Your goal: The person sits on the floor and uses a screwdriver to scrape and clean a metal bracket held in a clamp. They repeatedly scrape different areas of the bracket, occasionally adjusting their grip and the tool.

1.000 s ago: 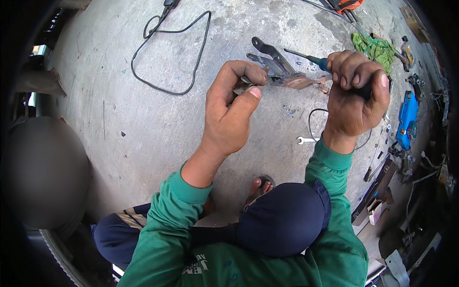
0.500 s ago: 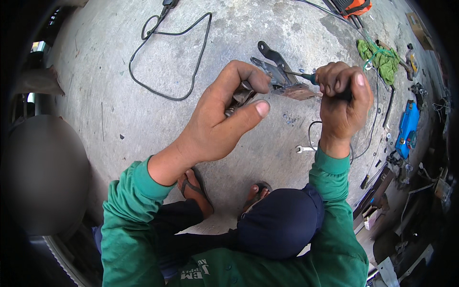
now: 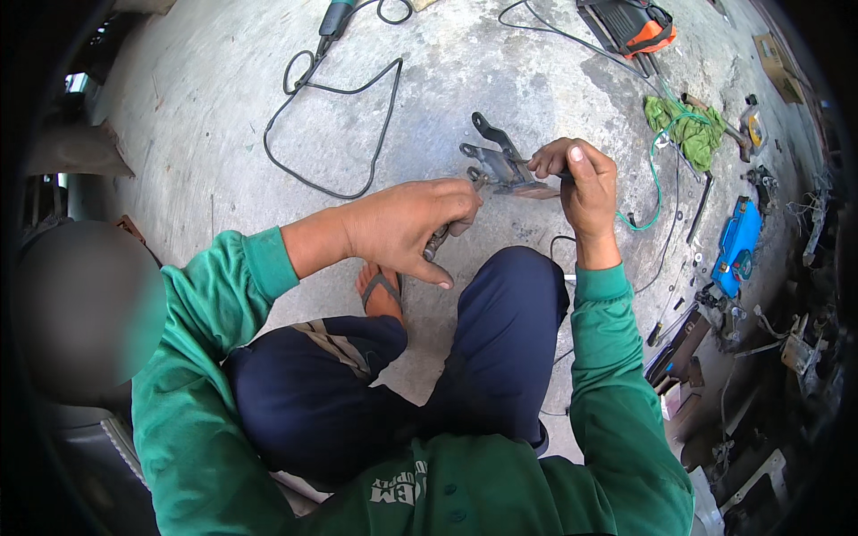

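Note:
On the concrete floor ahead sits a dark metal bracket [image 3: 494,136] with two holed arms and a rusty base plate. My left hand [image 3: 407,221] is closed around a metal tool [image 3: 435,241], mostly hidden by the palm and fingers; its kind is unclear. The fingertips of that hand are beside the bracket's near-left arm. My right hand [image 3: 585,183] is curled in a fist at the bracket's right side. It holds a screwdriver, whose handle is largely covered by the fingers now; the earlier frame shows its teal handle and thin shaft.
A teal power tool [image 3: 336,18] with a looped black cord [image 3: 382,134] lies far left. Toward the right are an orange-and-black machine [image 3: 648,36], a green cloth [image 3: 693,134], a blue case [image 3: 736,246] and scattered metal parts. My bent knees [image 3: 514,304] are close below my hands.
My body has come lower, with both knees bent up into view. The left hand has moved to the bracket with its tool. My right hand has come in closer to the bracket.

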### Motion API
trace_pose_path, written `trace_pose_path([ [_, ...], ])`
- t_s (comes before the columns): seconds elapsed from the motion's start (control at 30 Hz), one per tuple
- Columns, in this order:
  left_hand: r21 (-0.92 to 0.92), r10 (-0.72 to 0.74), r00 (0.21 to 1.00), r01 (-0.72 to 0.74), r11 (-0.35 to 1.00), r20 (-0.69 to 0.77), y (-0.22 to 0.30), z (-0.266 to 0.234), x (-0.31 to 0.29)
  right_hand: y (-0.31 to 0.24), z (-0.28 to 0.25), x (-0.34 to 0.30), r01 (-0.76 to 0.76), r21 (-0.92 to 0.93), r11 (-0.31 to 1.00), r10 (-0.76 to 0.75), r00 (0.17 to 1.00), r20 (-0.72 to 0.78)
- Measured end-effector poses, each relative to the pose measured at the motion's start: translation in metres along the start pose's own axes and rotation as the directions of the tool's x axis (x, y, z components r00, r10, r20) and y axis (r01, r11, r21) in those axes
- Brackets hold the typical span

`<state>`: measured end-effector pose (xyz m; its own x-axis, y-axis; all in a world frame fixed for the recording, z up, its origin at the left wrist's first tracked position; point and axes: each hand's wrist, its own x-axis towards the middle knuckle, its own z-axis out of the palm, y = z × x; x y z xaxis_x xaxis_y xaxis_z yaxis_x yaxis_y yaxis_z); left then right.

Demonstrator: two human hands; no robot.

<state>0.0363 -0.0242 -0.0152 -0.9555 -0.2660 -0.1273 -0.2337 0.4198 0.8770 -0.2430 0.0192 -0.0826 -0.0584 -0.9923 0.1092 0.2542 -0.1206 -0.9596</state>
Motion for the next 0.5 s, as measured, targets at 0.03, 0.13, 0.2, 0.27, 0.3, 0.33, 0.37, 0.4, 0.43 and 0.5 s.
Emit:
trace_pose_path([
  [0.03, -0.016, 0.071, 0.996, -0.071, 0.997, -0.048, -0.006, 0.006, -0.001, 0.001, -0.005, 0.001, -0.005, 0.001, 1.0, 0.005, 0.999, 0.04],
  [0.13, -0.044, 0.195, 0.954, -0.21, 0.977, -0.229, -0.021, 0.025, 0.003, -0.019, -0.002, 0.01, 0.121, 0.081, 0.989, -0.117, 0.992, -0.054],
  [0.2, -0.042, 0.216, 0.921, -0.242, 0.969, -0.325, -0.026, 0.033, 0.005, -0.048, 0.012, 0.013, 0.267, 0.124, 0.956, -0.261, 0.963, -0.067],
  [0.27, -0.047, 0.252, 0.91, -0.282, 0.958, -0.329, -0.029, 0.034, 0.013, -0.064, 0.019, 0.003, 0.361, 0.157, 0.919, -0.357, 0.932, -0.056],
  [0.3, -0.052, 0.271, 0.904, -0.304, 0.951, -0.332, -0.03, 0.032, 0.019, -0.044, 0.016, 0.003, 0.282, 0.087, 0.955, -0.275, 0.958, -0.085],
  [0.33, -0.046, 0.271, 0.908, -0.301, 0.953, -0.318, -0.028, 0.03, 0.025, -0.018, 0.01, -0.004, 0.189, 0.015, 0.982, -0.186, 0.974, -0.131],
  [0.37, -0.056, 0.269, 0.912, -0.3, 0.952, -0.309, -0.029, 0.027, 0.028, -0.004, 0.009, -0.002, 0.105, -0.04, 0.994, -0.11, 0.98, -0.163],
  [0.4, -0.066, 0.267, 0.915, -0.299, 0.952, -0.302, -0.029, 0.026, 0.03, -0.005, 0.004, -0.003, 0.116, -0.014, 0.993, -0.116, 0.973, -0.198],
  [0.43, -0.073, 0.257, 0.921, -0.289, 0.954, -0.293, -0.031, 0.025, 0.03, -0.015, 0.011, 0.003, 0.134, -0.035, 0.99, -0.138, 0.969, -0.204],
  [0.5, -0.07, 0.262, 0.91, -0.299, 0.952, -0.322, -0.031, 0.022, 0.03, -0.038, 0.02, 0.009, 0.28, 0.025, 0.96, -0.273, 0.951, -0.147],
])
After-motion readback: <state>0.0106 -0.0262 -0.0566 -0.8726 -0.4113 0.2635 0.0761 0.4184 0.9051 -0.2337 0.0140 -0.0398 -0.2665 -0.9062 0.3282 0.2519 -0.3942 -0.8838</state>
